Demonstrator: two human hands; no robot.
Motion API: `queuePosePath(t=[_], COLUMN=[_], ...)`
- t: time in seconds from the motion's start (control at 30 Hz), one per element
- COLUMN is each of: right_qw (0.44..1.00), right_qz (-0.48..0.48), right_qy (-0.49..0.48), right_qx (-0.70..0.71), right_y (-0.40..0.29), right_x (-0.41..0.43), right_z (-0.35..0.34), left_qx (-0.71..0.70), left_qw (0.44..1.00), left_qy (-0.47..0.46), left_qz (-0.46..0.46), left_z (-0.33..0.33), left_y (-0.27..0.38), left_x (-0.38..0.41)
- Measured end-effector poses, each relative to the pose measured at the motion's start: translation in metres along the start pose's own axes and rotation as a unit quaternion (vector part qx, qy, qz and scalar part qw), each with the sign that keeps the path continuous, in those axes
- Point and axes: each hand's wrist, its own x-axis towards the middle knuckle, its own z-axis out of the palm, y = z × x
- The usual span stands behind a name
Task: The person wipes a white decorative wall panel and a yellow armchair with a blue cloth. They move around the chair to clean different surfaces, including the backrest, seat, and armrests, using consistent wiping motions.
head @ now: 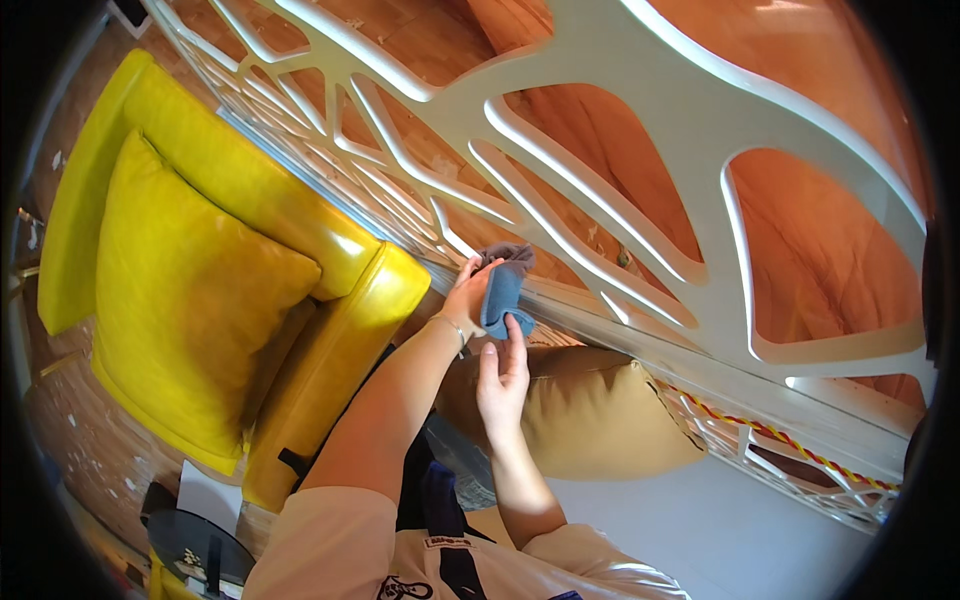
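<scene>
My left hand (466,300) holds a folded blue cloth (504,292) and a bunched brown-grey cloth (510,255), gripped together in front of a white cut-out lattice panel (630,127). Below them, my right hand (504,386) touches the lower fold of the blue cloth with a fingertip; its thumb stands apart from that finger. Behind the right forearm lies a tan leather-like cushion (600,412).
A yellow leather-like armchair (337,315) with a large yellow cushion (180,285) stands to the left. A round dark tabletop (191,536) sits at lower left. White scraps dot the wood floor (97,442). A red-and-yellow twisted rope (780,433) runs along the panel's base.
</scene>
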Motion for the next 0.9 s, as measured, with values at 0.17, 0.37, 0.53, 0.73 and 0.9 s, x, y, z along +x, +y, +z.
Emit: queuePosePath(t=[0.17,0.37,0.53,0.73,0.9], right_qw=[0.993,0.992,0.997,0.994,0.994], right_qz=[0.01,0.046,0.035,-0.017,-0.078], right_qy=[-0.045,-0.071,-0.059,-0.098,-0.072], right_qx=[-0.106,-0.089,-0.02,0.042,0.005], right_y=[0.017,0.016,0.008,-0.009,-0.043], right_x=[0.013,0.026,0.027,0.017,0.007], right_z=[0.008,0.018,0.023,0.018,0.034], left_qx=[0.215,0.438,0.488,0.117,-0.13], left_qw=[0.965,0.897,0.868,0.988,0.94], left_qy=[-0.146,-0.041,-0.088,-0.01,0.239], left_qz=[0.044,-0.033,0.01,-0.101,-0.207], left_z=[-0.046,-0.013,-0.058,-0.081,-0.11], left_y=[-0.014,-0.037,-0.037,-0.02,-0.006], left_x=[0.002,-0.006,-0.018,-0.028,-0.071])
